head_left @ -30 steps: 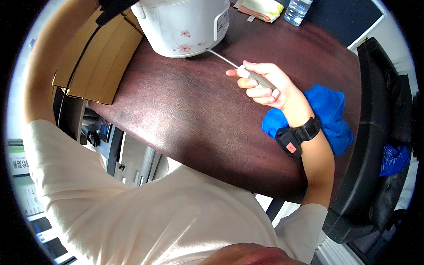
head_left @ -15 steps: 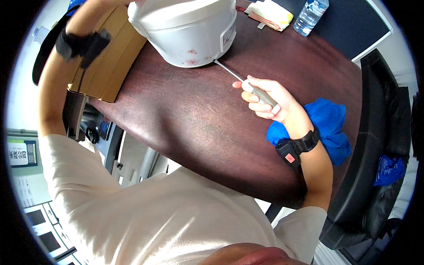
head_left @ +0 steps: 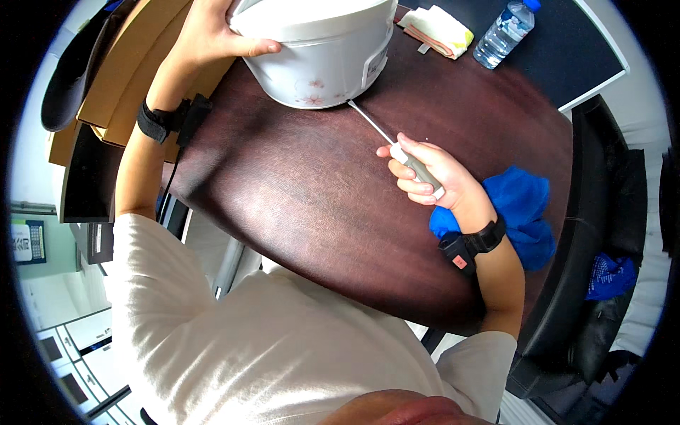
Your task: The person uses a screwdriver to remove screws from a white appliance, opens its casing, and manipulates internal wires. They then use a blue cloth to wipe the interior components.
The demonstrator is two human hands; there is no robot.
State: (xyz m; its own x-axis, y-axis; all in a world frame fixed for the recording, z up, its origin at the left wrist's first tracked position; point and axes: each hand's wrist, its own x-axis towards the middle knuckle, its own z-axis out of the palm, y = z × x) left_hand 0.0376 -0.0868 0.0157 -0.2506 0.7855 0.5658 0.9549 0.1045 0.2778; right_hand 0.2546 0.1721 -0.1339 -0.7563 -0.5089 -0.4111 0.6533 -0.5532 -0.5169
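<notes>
A white rice cooker [head_left: 312, 67] with a printed flower pattern stands tilted at the far side of the table. My left hand [head_left: 219, 39] grips its left side, thumb stretched across the front, the other fingers partly out of sight. In my right hand [head_left: 432, 173] is a screwdriver [head_left: 423, 173] with a grey and white handle, fingers wrapped round it. The slim shaft points up and left, its tip at the cooker's lower edge; whether it touches I cannot tell. A crumpled blue cloth [head_left: 520, 216] lies beneath and beside my right wrist.
The dark brown table [head_left: 319, 191] has a curved front edge. Beyond the cooker lie a folded towel [head_left: 437, 32] and a water bottle [head_left: 504, 34]. Cardboard [head_left: 134, 78] stands at the left. A black chair [head_left: 602, 212] borders the table's right side, with another blue cloth [head_left: 610, 276] on it.
My left hand has come down and right, its thumb now showing on the cooker's side. The cooker, screwdriver and right hand have shifted only slightly in view.
</notes>
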